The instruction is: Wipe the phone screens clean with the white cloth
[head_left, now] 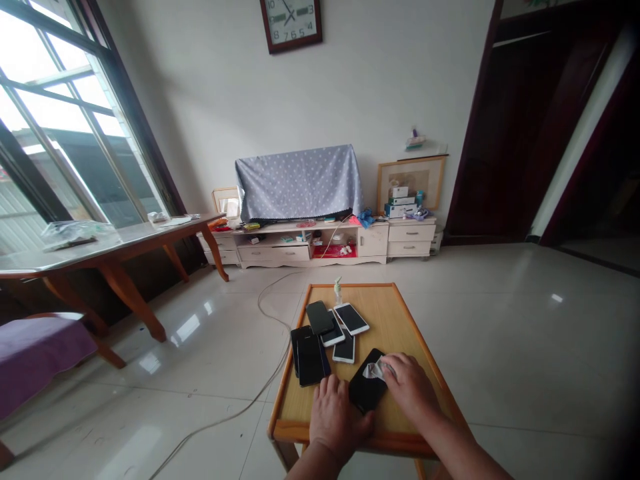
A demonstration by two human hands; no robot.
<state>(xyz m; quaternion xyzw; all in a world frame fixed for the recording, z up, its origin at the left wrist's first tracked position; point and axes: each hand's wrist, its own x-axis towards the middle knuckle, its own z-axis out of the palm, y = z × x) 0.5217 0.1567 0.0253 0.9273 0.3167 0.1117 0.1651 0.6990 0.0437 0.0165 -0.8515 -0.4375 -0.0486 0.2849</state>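
A black phone (365,390) lies on the small wooden table (395,313) near its front edge. My left hand (334,420) presses on the phone's near left edge, fingers curled against it. My right hand (409,387) pinches a small grey-white cloth (374,370) flat against the phone's far end. To the left of them lie several more phones: a black stack (310,357), a black one on top (320,317) and white-framed ones (351,319). A small clear spray bottle (338,292) stands at the table's far edge.
A white cable (260,393) runs across the tiled floor left of the table. A long wooden table (100,243) stands by the window at left. A low cabinet (320,243) with a cloth-covered screen lines the far wall. A dark doorway is at right.
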